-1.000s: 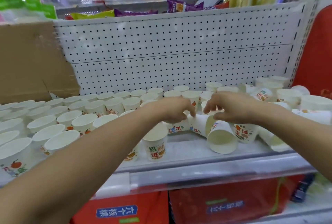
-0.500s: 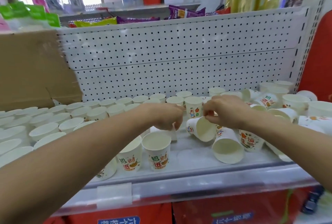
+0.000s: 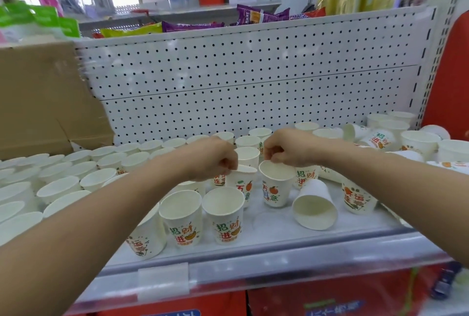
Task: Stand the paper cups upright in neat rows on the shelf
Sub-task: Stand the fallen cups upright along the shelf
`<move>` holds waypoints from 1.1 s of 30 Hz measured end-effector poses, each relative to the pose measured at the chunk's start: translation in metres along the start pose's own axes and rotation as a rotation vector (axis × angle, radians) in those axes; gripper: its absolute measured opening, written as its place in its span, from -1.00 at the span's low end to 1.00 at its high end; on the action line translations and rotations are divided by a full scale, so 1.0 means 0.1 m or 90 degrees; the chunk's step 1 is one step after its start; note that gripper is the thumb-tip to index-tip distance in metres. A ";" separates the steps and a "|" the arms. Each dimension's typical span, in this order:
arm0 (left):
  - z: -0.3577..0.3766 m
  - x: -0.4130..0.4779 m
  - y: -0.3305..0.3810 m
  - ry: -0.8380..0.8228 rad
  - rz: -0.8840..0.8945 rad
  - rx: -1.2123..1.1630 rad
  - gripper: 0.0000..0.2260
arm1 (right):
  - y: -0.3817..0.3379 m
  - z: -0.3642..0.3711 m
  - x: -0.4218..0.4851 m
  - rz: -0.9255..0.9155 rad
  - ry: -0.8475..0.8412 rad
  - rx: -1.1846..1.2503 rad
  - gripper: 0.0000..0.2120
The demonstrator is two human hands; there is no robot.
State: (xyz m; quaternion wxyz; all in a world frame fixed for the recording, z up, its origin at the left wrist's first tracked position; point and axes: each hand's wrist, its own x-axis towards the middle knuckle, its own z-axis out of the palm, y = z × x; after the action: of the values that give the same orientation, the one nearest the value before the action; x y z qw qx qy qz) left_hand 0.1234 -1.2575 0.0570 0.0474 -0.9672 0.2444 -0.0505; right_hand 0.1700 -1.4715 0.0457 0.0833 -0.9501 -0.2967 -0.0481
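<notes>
My left grip point(image 3: 213, 158) pinches the rim of a paper cup point(image 3: 241, 189). My right grip point(image 3: 289, 148) pinches the rim of a second cup point(image 3: 274, 192) just beside it. Both have their open ends up, at the middle of the shelf point(image 3: 266, 246). A tipped cup point(image 3: 314, 208) lies on its side to their right.

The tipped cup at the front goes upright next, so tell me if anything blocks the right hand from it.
Nothing visible does. The tipped cup lies just right of the upright cup whose rim the right hand pinches, and it is open from above.
</notes>
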 end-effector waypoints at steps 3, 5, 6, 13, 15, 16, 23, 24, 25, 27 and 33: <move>0.02 -0.05 -0.03 -0.001 -0.004 0.023 -0.86 | -0.05 0.05 0.06 -0.015 -0.009 0.019 -0.83; 0.02 -0.09 -0.05 -0.003 -0.001 0.026 -0.84 | -0.06 0.06 0.03 -0.020 0.027 0.037 -0.83; 0.02 -0.11 -0.05 -0.002 0.000 0.022 -0.83 | -0.06 0.05 -0.02 -0.025 0.061 0.045 -0.85; 0.03 -0.12 -0.02 -0.021 0.001 0.032 -0.90 | -0.13 0.05 -0.50 -0.123 0.080 -0.093 -0.78; 0.05 -0.09 -0.03 -0.022 -0.005 0.045 -0.90 | -0.10 0.10 -0.48 -0.132 0.084 -0.121 -0.87; 0.06 -0.08 -0.03 -0.022 -0.006 0.057 -0.89 | -0.08 0.12 -0.46 -0.123 0.087 -0.111 -0.88; 0.08 -0.08 -0.09 -0.012 0.002 0.150 -0.85 | 0.02 0.17 -0.35 -0.093 0.088 -0.046 -0.90; 0.09 -0.08 -0.11 -0.012 0.000 0.154 -0.84 | 0.04 0.18 -0.35 -0.095 0.088 -0.042 -0.90; 0.09 -0.08 -0.11 -0.015 -0.006 0.151 -0.81 | 0.05 0.18 -0.35 -0.093 0.081 -0.037 -0.89; 0.04 -0.11 -0.08 -0.010 -0.039 0.121 -0.75 | 0.08 0.13 -0.39 -0.080 0.082 -0.022 -0.83; -0.15 -0.36 0.55 0.266 -0.013 -0.142 -0.75 | 0.45 -0.11 -0.68 -0.007 0.230 0.131 -0.79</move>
State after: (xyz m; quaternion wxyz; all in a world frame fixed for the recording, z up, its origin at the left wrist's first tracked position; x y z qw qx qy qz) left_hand 0.0646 -1.2893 0.0625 -0.1118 -0.9374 0.2433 -0.2226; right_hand 0.1391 -1.5479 0.0413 0.2313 -0.9110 -0.2852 -0.1875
